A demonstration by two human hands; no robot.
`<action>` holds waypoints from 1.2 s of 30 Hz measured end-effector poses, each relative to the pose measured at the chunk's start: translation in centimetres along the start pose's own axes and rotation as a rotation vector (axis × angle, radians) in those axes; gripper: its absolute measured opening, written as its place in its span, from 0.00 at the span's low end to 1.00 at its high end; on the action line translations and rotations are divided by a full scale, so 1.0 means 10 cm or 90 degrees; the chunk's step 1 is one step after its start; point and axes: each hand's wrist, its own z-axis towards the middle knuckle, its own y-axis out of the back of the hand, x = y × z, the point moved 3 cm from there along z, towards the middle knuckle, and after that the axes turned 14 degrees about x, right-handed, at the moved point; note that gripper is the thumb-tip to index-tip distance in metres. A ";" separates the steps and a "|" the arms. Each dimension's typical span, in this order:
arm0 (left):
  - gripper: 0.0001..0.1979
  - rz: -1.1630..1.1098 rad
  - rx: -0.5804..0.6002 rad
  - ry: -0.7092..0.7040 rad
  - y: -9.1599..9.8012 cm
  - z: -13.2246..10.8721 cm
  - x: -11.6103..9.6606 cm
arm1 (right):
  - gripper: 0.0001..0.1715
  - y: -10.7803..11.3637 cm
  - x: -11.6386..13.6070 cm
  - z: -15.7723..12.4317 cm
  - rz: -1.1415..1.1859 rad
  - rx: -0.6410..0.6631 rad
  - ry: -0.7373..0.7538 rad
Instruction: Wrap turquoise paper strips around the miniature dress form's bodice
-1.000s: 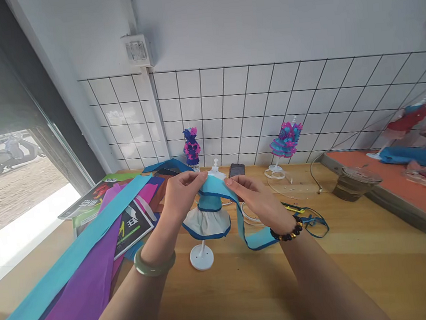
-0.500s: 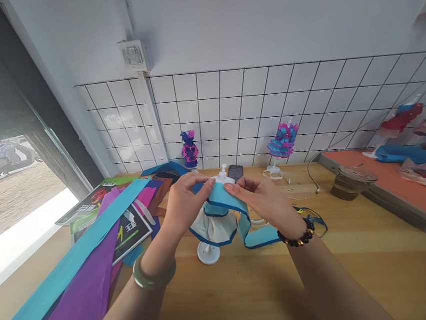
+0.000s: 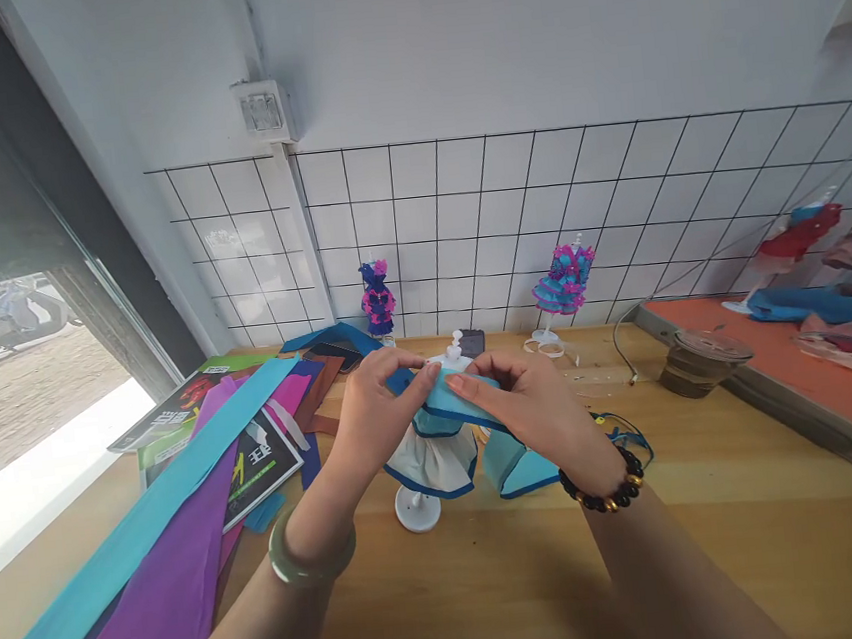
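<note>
A small white dress form [image 3: 418,510] stands tilted on its round base, dressed in a cream skirt [image 3: 433,459] with dark blue trim. My left hand [image 3: 388,393] pinches the end of a light blue strip [image 3: 535,470] against the front of the form's chest. Thumb and fingers of my right hand [image 3: 528,400] grip the same strip just beside it. From there the strip, edged in dark blue, drops in a fold to the tabletop under my right wrist. My fingers hide most of the form's upper body.
Long blue and purple paper strips [image 3: 168,545] lie over magazines [image 3: 259,466] on the left. Two dressed miniature forms, one navy and pink [image 3: 378,299], one blue and pink [image 3: 565,281], stand by the tiled wall. A brown cup [image 3: 704,363] sits right, near an orange board [image 3: 758,328].
The dress form has tipped slightly to the right at the top. My right hand has the strip stretched flatter across the chest, and the hanging fold has shifted.
</note>
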 end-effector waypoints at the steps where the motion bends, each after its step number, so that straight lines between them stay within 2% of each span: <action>1: 0.10 -0.008 0.005 0.005 0.00 0.00 0.00 | 0.20 0.00 0.00 0.00 -0.018 -0.009 0.003; 6: 0.13 -0.079 0.067 0.024 -0.01 0.02 0.04 | 0.17 -0.01 -0.01 0.02 -0.099 -0.056 -0.010; 11: 0.13 -0.080 0.091 0.014 0.00 0.03 0.04 | 0.17 -0.02 -0.03 0.03 -0.102 -0.059 0.002; 15: 0.08 -0.039 0.074 0.039 -0.02 0.03 0.04 | 0.17 -0.03 -0.06 0.04 -0.095 -0.050 0.018; 22: 0.07 -0.038 0.057 0.067 -0.04 0.02 0.04 | 0.16 -0.01 -0.04 0.02 -0.077 -0.040 0.020; 29: 0.07 -0.128 0.093 0.074 -0.06 0.03 0.05 | 0.16 0.03 -0.04 0.03 0.023 0.012 0.042; 33: 0.08 -0.224 0.132 0.076 -0.09 0.03 0.07 | 0.16 0.05 -0.01 -0.01 -0.005 0.026 0.024; 36: 0.07 -0.252 0.125 0.080 -0.10 0.02 0.07 | 0.16 0.06 0.01 -0.06 -0.062 -0.009 0.010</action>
